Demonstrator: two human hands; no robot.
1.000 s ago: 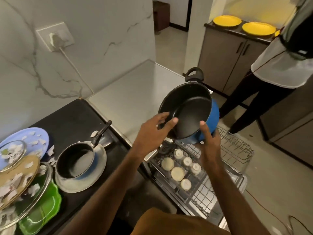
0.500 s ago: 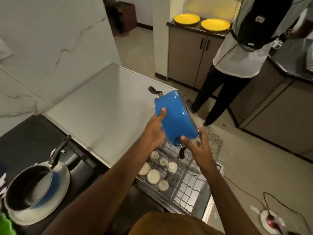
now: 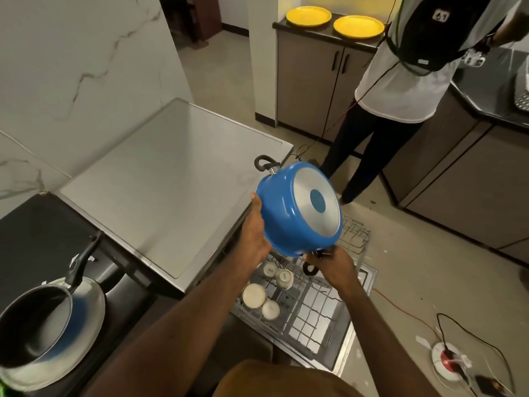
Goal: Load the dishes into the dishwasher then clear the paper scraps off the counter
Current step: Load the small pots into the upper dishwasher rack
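Head: fingers (image 3: 255, 202) around blue pot (image 3: 282, 216)

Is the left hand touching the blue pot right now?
Touching. The head view shows the left hand pressed against the side of the blue pot, thumb along its edge.

Both bare forearms reach forward, kinda converging. The left hand (image 3: 255, 237) has its thumb up along the side of the blue pot (image 3: 289, 213), fingers hidden behind it. The right hand (image 3: 329, 263) sits lower, curled round the pot's near handle.
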